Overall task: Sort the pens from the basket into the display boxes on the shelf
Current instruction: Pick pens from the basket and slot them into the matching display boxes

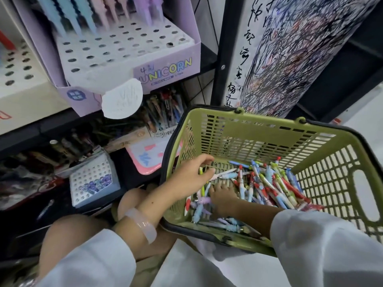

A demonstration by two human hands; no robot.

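Basket: green slatted shopping basket [248,129] tilted on my lap, just right of the shelf [62,125].
Pens: heap of mixed pens [269,183], red, blue and green, piled along the basket's floor toward its right wall and near edge.
Left hand: my left hand [192,172] reaches over the basket's left rim, fingers [207,160] curled, thumb and forefinger pinching a thin yellow-green pen [200,170] that stands nearly upright.
Right hand: my right hand [222,195] lies palm down in the pile, fingers spread and flat on the pens; I cannot see that it grips any.
Display boxes: purple UNICORN box [165,69] on the upper shelf, pastel pens in its back rows, front holes bare; small white perforated box [93,179] on the lower shelf, with purple-capped pens in its front rows.
Wrist: pale pink bangle [143,224] on my left forearm.
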